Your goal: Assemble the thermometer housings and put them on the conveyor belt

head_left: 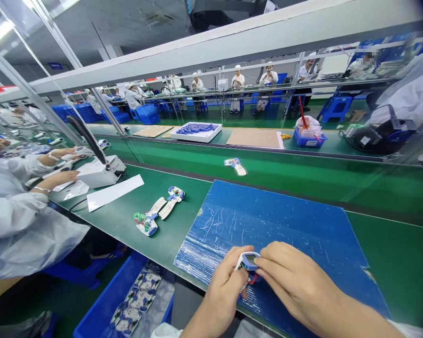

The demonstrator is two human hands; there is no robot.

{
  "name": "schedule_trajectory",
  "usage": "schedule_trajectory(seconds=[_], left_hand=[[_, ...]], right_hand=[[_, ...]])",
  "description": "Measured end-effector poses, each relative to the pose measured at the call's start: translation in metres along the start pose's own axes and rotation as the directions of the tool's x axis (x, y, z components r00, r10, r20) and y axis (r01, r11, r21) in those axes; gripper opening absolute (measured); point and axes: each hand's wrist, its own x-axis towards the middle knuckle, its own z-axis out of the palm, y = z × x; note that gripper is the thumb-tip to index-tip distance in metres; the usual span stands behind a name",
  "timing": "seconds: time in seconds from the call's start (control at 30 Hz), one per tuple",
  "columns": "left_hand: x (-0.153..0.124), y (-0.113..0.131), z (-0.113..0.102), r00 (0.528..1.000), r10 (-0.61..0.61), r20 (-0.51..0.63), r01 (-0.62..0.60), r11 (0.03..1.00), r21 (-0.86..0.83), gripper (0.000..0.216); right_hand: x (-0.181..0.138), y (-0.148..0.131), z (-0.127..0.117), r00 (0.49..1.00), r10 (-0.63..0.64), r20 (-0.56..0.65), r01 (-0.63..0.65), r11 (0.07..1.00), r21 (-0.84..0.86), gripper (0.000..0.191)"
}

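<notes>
My left hand [229, 277] is wrapped round a white-and-blue infrared thermometer [249, 259], its small grey display facing up. The fingers of my right hand [292, 270] are closed on the right edge of the same thermometer, by the display. Something red, perhaps wires, shows beneath the blue part. The thermometer is above the near edge of a blue board [268, 220], and its lower part is hidden by my hands.
Two opened thermometer halves [150, 219] lie on the green bench left of the board. Another part [236, 165] is on the green strip beyond. A blue crate [102, 300] of several parts stands below left. A co-worker's sleeve [17, 225] is at left, beside a white device [104, 171].
</notes>
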Motion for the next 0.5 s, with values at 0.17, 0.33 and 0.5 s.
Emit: schedule_trajectory(seconds=[0.17,0.33,0.5], left_hand=[[0.002,0.005,0.002,0.985,0.157,-0.067,-0.138,0.963,0.230,0.034],[0.004,0.004,0.001,0.974,0.197,-0.110,-0.164,0.953,0.256,0.037],[0.015,-0.003,-0.011,0.990,0.011,-0.143,-0.005,0.999,0.039,0.048]], right_hand=[[-0.008,0.002,0.012,0.998,0.047,-0.047,-0.043,0.995,0.086,0.025],[-0.002,0.005,0.021,0.997,0.062,-0.053,-0.053,0.987,0.153,0.020],[0.003,0.025,0.021,0.992,0.125,0.000,-0.125,0.991,0.051,0.027]])
